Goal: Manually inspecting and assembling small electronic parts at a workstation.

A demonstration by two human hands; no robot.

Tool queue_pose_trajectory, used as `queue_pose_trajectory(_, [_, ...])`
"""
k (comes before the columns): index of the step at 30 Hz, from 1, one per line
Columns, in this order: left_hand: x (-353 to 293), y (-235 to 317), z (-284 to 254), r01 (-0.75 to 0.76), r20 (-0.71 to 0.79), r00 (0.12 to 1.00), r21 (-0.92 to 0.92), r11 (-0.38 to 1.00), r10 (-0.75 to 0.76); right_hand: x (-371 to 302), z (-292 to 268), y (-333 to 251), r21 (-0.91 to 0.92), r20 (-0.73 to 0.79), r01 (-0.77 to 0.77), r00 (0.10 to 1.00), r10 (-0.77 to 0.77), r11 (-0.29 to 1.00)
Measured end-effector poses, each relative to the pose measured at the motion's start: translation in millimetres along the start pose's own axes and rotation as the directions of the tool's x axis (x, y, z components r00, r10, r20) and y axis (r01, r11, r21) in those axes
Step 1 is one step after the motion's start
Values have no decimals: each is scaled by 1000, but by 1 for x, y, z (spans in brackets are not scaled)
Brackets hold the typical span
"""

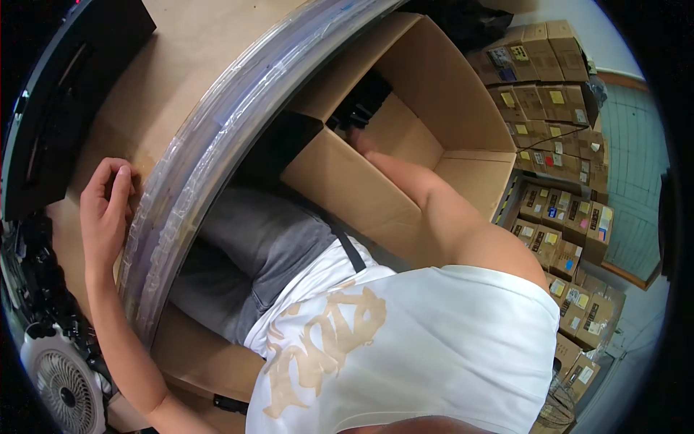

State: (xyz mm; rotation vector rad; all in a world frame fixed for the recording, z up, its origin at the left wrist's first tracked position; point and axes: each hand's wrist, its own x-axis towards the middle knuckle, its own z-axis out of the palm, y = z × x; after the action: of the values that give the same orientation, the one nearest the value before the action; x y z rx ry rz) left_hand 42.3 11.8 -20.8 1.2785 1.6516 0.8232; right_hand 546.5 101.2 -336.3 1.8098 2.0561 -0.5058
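My right arm reaches down into a large open cardboard box (463, 87) beside my legs. Deep inside, my right hand (361, 142) is against several black objects (365, 101) stacked in the far left corner. Shadow and the dark objects hide its fingers, so I cannot tell if it grips one. My left hand (108, 210) rests on the brown tabletop (195, 36) by the table's edge. Its fingers are curled in loosely with the thumb near the index finger, and nothing shows in them.
Clear plastic edging (238, 94) runs along the curved table edge. A black monitor-like device (69, 94) stands at the far left, with a white fan (65, 387) and black cables (36, 275) nearer. Stacked cartons (542, 108) line the right wall. Another cardboard box (195, 347) sits lower left.
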Motion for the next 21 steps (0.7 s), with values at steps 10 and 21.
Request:
queue_pose_trajectory(10, [-2,-1,-2,28,-9,1000,3,1000,-28,16,2,2,-67,-267,80,959,-95,995])
queue_pose_trajectory(21, [-2,-1,-3,38,-23,999,24,999,-38,28,11,12,-70,-412,57,908,-81,996])
